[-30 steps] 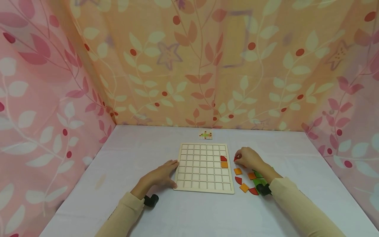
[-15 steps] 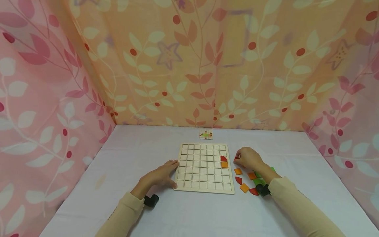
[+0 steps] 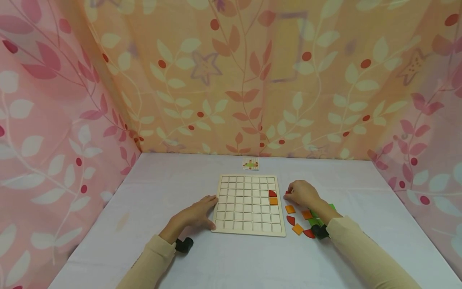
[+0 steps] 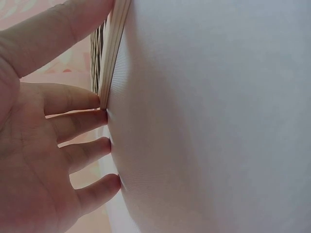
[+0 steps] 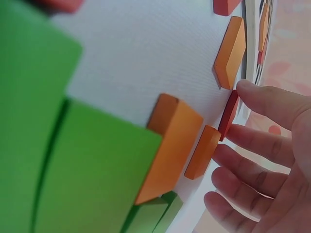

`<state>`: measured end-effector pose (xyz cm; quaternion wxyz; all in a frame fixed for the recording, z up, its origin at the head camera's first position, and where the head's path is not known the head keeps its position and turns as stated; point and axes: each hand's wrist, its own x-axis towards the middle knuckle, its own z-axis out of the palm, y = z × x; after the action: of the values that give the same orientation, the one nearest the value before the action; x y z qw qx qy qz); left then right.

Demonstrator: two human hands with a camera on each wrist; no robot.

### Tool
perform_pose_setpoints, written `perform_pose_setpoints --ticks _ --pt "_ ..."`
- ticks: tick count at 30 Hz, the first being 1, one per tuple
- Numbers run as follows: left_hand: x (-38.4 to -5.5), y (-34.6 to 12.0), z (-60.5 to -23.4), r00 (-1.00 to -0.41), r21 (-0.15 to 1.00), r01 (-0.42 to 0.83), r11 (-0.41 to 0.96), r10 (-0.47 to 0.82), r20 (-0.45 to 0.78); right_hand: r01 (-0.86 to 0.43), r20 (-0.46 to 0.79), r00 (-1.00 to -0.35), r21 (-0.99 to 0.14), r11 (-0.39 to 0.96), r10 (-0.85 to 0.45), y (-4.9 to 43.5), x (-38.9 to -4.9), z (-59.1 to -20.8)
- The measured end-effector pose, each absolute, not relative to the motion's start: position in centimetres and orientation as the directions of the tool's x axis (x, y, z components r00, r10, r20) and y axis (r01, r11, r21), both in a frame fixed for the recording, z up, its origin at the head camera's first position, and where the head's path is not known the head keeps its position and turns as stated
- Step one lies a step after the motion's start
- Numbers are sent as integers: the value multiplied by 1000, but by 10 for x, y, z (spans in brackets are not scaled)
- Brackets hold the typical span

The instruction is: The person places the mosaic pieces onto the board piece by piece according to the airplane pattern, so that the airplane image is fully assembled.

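A pale wooden grid board (image 3: 249, 204) lies flat on the table. In one of its right-hand columns sit a red quarter-round tile (image 3: 272, 193) and, directly below it, an orange square tile (image 3: 273, 201). My left hand (image 3: 195, 214) rests against the board's left edge, its fingers spread and thumb near the lower corner. To the right of the board, my right hand (image 3: 304, 193) pinches another red tile (image 5: 228, 115) between thumb and index finger, low at the tabletop. The head view mostly hides this tile behind the fingers.
Loose orange (image 3: 290, 209), red (image 3: 290, 220) and green tiles (image 3: 314, 222) lie on the white table right of the board, some beneath my right forearm. A small pattern card (image 3: 250, 163) lies beyond the board. Floral curtains (image 3: 231, 80) enclose the back and sides.
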<state>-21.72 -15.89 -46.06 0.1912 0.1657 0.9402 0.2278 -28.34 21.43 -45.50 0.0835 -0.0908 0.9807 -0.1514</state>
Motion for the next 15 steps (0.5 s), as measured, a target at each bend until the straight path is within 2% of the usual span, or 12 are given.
perform_pose_setpoints --ticks 15 --pt "-216 -158 -459 -870 487 241 840 410 -276 -193 -126 -962 -309 931 -242 214 -286 -455"
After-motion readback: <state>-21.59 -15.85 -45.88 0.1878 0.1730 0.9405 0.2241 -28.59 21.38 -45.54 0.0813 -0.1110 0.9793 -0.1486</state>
